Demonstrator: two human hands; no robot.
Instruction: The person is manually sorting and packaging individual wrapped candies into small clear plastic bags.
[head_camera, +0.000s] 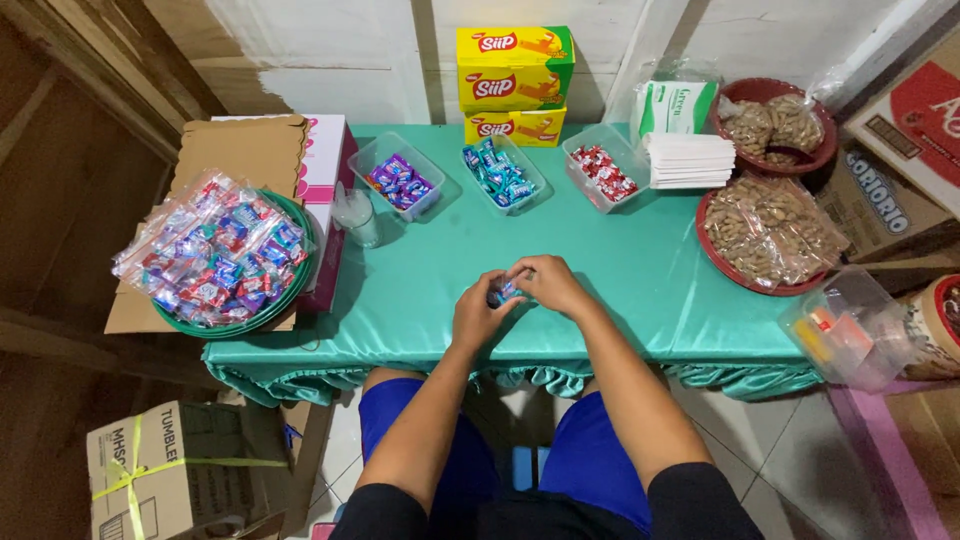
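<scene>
My left hand (478, 313) and my right hand (551, 284) meet over the near edge of a table with a green cloth (620, 260). Together they pinch a small blue wrapped candy (503, 291), mostly hidden by the fingers. Behind them stand three clear plastic tubs: one with purple candies (398, 181), one with blue candies (500, 174), one with red candies (602, 172).
A green basket of bagged mixed candies (215, 262) sits on a cardboard box at left. Yellow snack boxes (513, 82) stack at the back. Two red trays of bagged peanuts (768, 232) lie right, beside white envelopes (690, 160). Clear container (850, 330) and cartons stand around.
</scene>
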